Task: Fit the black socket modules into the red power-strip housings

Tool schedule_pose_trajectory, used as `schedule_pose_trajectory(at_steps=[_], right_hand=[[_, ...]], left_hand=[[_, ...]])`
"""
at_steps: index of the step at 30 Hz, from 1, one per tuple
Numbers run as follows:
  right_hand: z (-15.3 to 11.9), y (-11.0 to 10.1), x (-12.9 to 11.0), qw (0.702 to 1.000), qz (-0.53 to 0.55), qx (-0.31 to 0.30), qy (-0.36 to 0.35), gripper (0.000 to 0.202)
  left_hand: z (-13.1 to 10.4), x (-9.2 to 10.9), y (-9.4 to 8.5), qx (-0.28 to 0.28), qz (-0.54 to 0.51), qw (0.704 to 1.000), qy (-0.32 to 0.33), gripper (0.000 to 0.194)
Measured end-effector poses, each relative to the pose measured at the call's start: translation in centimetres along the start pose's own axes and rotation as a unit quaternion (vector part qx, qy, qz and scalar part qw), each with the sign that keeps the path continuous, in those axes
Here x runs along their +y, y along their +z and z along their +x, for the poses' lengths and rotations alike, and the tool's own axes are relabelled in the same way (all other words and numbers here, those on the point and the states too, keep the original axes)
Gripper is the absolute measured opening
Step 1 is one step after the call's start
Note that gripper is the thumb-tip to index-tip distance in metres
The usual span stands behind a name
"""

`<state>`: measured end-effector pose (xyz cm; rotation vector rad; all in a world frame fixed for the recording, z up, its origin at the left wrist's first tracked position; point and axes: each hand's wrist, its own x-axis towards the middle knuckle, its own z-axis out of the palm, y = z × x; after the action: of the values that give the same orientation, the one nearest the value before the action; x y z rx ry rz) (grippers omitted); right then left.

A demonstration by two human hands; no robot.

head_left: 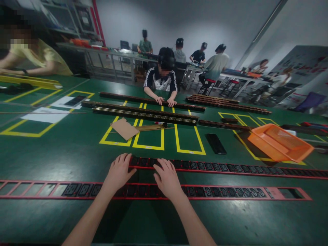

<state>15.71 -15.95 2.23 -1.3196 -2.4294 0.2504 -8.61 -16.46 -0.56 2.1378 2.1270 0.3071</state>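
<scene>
A long red strip [210, 166] fitted with a row of black power sockets lies across the green table, under both hands. My left hand [120, 172] grips its left end, fingertips at the far edge and thumb at the near one. A short way to the right, my right hand [167, 177] holds the same strip, fingers over the far edge and thumb towards me. Closer to me lies a second red socket strip [225, 192], partly covered by my hands. Black sockets fill its middle, while its left slots [33, 189] are bare frames.
Beyond the strips lie a black phone [216, 143], a cardboard piece [124, 128] and long dark rails [146, 112]. An orange bin [280, 143] stands tilted at right. Across the table, a person [161, 78] has both hands on a rail; another person [38, 58] leans at left.
</scene>
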Motion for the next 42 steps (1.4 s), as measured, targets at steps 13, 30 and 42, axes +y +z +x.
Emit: schedule_pose_trajectory(at_steps=[13, 30, 42], right_hand=[[0.12, -0.08, 0.22, 1.0, -0.006, -0.001, 0.005, 0.035], [0.09, -0.28, 0.13, 1.0, 0.008, -0.002, 0.011, 0.035], [0.14, -0.02, 0.23, 1.0, 0.009, -0.004, 0.014, 0.036]], left_hand=[[-0.03, 0.04, -0.04, 0.009, -0.001, 1.0, 0.002, 0.059], [-0.03, 0.21, -0.4, -0.009, -0.003, 1.0, -0.003, 0.057], [-0.06, -0.03, -0.16, -0.006, 0.001, 1.0, -0.002, 0.057]])
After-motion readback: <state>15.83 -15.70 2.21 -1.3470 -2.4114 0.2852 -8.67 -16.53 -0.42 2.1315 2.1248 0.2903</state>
